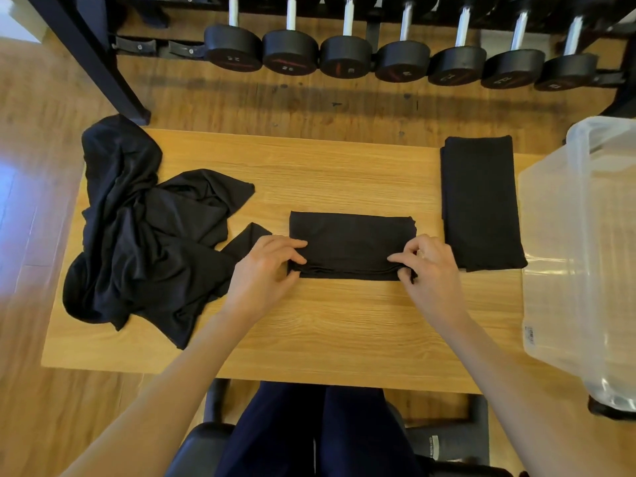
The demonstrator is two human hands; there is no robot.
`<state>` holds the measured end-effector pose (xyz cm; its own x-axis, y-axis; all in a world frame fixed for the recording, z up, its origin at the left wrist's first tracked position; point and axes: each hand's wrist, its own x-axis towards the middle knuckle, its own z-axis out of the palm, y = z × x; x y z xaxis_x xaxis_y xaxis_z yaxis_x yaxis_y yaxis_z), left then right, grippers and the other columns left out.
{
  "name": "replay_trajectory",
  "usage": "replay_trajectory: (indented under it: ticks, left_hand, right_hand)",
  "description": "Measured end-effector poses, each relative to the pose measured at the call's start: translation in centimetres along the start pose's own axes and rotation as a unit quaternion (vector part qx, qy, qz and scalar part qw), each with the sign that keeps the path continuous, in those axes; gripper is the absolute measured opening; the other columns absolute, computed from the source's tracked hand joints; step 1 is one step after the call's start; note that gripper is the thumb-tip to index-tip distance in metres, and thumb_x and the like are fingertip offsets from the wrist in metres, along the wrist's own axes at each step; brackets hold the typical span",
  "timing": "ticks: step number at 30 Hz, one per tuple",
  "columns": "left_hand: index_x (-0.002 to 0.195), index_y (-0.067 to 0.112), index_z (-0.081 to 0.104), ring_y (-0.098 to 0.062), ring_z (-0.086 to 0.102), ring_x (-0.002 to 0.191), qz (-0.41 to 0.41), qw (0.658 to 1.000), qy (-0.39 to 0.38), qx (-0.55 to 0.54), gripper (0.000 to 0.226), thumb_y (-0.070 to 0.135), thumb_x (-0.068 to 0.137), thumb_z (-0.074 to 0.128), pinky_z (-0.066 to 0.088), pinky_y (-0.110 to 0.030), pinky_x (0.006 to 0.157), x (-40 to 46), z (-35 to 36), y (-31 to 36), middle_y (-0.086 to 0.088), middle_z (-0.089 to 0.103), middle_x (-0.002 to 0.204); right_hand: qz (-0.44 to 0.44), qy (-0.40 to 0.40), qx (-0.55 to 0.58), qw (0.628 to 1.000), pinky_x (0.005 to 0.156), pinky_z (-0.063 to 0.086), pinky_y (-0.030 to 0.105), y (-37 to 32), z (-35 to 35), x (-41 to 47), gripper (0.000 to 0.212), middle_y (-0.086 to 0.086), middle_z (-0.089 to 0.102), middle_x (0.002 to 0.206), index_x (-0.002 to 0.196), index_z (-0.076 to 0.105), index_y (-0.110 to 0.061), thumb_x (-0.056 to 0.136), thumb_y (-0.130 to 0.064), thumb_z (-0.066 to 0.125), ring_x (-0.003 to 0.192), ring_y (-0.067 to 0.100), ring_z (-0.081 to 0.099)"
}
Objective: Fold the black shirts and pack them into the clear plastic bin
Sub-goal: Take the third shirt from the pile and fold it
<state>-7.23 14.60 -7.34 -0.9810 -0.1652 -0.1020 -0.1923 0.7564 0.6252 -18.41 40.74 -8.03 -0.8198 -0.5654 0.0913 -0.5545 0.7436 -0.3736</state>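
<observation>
1. The wooden table (pixel 309 321) carries all the shirts, and the clear plastic bin (pixel 568 253) stands at its right end.
2. A heap of unfolded black shirts (pixel 137 242) sprawls over the left side, one sleeve reaching just beside the left hand.
3. A finished folded shirt (pixel 481 201) lies near the bin, apart from both hands.
4. The small folded shirt (pixel 351 242) sits mid-table between the hands.
5. The left hand (pixel 265 266) pinches its near left corner.
6. The right hand (pixel 426 263) pinches its near right corner, fingers curled over the layered edge.
</observation>
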Motion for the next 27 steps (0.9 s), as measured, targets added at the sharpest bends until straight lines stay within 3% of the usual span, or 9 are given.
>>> replay_trajectory:
  ticks: [4, 7, 10, 12, 15, 21, 24, 27]
  left_hand:
    - [0.084, 0.019, 0.071, -0.015, 0.049, 0.119, 0.065, 0.996, 0.053, 0.04, 0.022, 0.005, 0.081, 0.055, 0.037, -0.04, 0.103, -0.2, -0.3, -0.2, 0.009, 0.067, 0.114]
    - [0.11, 0.015, 0.069, -0.019, 0.043, 0.134, 0.08, 0.994, 0.073, 0.021, 0.039, -0.002, 0.085, 0.043, 0.025, -0.037, 0.118, 0.2, 0.1, 1.5, 0.001, 0.06, 0.131]
    - [0.143, 0.007, 0.044, -0.02, 0.018, 0.148, 0.08, 0.996, 0.007, 0.039, 0.049, 0.005, 0.095, 0.037, 0.015, -0.041, 0.122, 1.4, 2.3, 4.2, -0.007, 0.032, 0.156]
    - [0.152, 0.006, 0.024, -0.022, 0.006, 0.15, 0.044, 0.994, -0.022, 0.101, 0.051, 0.019, 0.103, 0.026, 0.016, -0.045, 0.122, 1.9, 4.2, 4.4, -0.009, 0.013, 0.162]
    - [0.155, 0.01, 0.011, -0.02, -0.003, 0.151, -0.01, 0.987, -0.042, 0.156, 0.06, 0.041, 0.104, 0.016, 0.008, -0.041, 0.123, 1.9, 5.4, 3.3, -0.006, 0.0, 0.163]
    - [0.156, 0.016, 0.009, -0.023, -0.004, 0.151, -0.013, 0.977, -0.045, 0.209, 0.068, 0.054, 0.101, 0.017, 0.007, -0.041, 0.122, 1.5, 4.9, 1.9, -0.007, -0.001, 0.164]
    - [0.156, 0.015, 0.01, -0.021, -0.003, 0.151, -0.033, 0.985, -0.03, 0.169, 0.059, 0.042, 0.104, 0.015, 0.011, -0.043, 0.122, 1.4, 4.5, 2.3, -0.006, 0.0, 0.164]
    - [0.155, 0.009, 0.014, -0.024, 0.013, 0.149, -0.095, 0.992, 0.012, 0.088, 0.057, 0.028, 0.105, 0.033, 0.021, -0.039, 0.12, 1.7, 3.3, 2.5, -0.009, 0.008, 0.163]
  right_hand:
    - [0.021, 0.014, -0.014, 1.0, 0.087, 0.035, 0.029, -0.9, -0.7, -0.7, 0.031, 0.005, 0.057, 0.096, 0.098, 0.073, -0.011, 0.078, 0.011, 0.063, 0.091, 0.024, 0.054]
    - [0.019, 0.043, 0.018, 0.999, 0.102, 0.036, 0.037, -3.6, -1.0, -0.1, 0.038, 0.006, 0.058, 0.124, 0.121, 0.065, -0.01, 0.09, -0.003, 0.043, 0.117, 0.024, 0.051]
    - [-0.017, -0.059, -0.011, 0.998, 0.121, 0.012, 0.045, -5.9, 0.8, 1.2, 0.054, 0.001, 0.028, 0.158, 0.148, 0.037, -0.015, 0.095, -0.011, 0.035, 0.148, 0.023, 0.016]
    - [-0.001, -0.104, -0.041, 0.994, 0.122, 0.006, 0.048, -6.5, 2.7, 1.7, 0.055, -0.001, 0.009, 0.163, 0.154, 0.022, -0.017, 0.1, -0.018, 0.032, 0.15, 0.022, 0.0]
    - [0.03, -0.134, -0.066, 0.988, 0.121, 0.005, 0.049, -6.0, 4.2, 1.6, 0.055, 0.001, 0.001, 0.163, 0.155, 0.013, -0.02, 0.103, -0.033, 0.025, 0.15, 0.021, -0.008]
    - [0.055, -0.134, -0.089, 0.985, 0.122, 0.003, 0.044, -3.8, 4.0, 0.4, 0.059, 0.005, 0.001, 0.163, 0.156, 0.01, -0.023, 0.103, -0.048, 0.022, 0.15, 0.022, -0.005]
    - [0.084, -0.125, -0.081, 0.985, 0.122, 0.009, 0.045, -3.3, 3.2, 0.0, 0.056, 0.005, 0.011, 0.163, 0.155, 0.017, -0.019, 0.104, -0.044, 0.019, 0.15, 0.021, 0.003]
    - [0.108, -0.096, -0.067, 0.987, 0.12, 0.019, 0.042, -3.1, 1.9, 0.9, 0.052, 0.007, 0.026, 0.159, 0.151, 0.029, -0.012, 0.105, -0.036, 0.025, 0.148, 0.022, 0.02]
